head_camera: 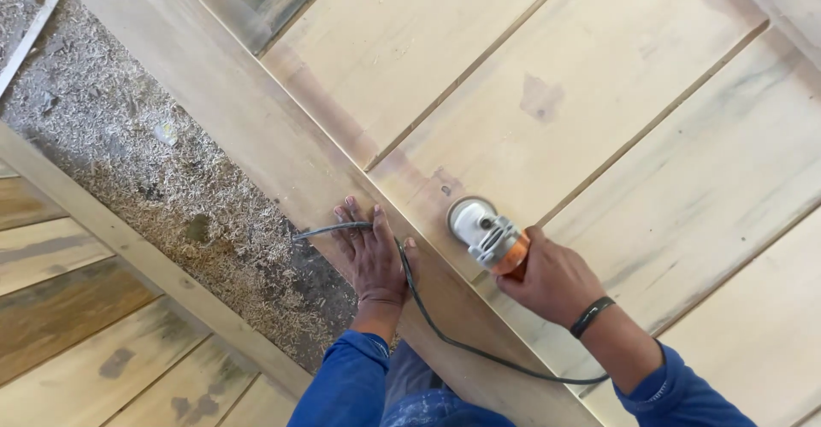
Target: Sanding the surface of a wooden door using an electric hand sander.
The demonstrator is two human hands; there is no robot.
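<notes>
At the left, wood shavings (pixel 162 179) are lying on the floor between a second wooden panel (pixel 77 307) at the near left and the large wooden door panel (pixel 599 94). The left hand (pixel 372 256) is resting flat, fingers spread, on the door panel's frame rail, pinning a grey power cable (pixel 445 337) beneath it. The cable is running rightward along the near edge toward the right arm. The right hand (pixel 552 282) is clamping the orange-and-grey angle grinder (pixel 487 235), whose round head is sitting on the panel surface, just right of the left hand. A dark wristband (pixel 592 316) is encircling the right wrist.
</notes>
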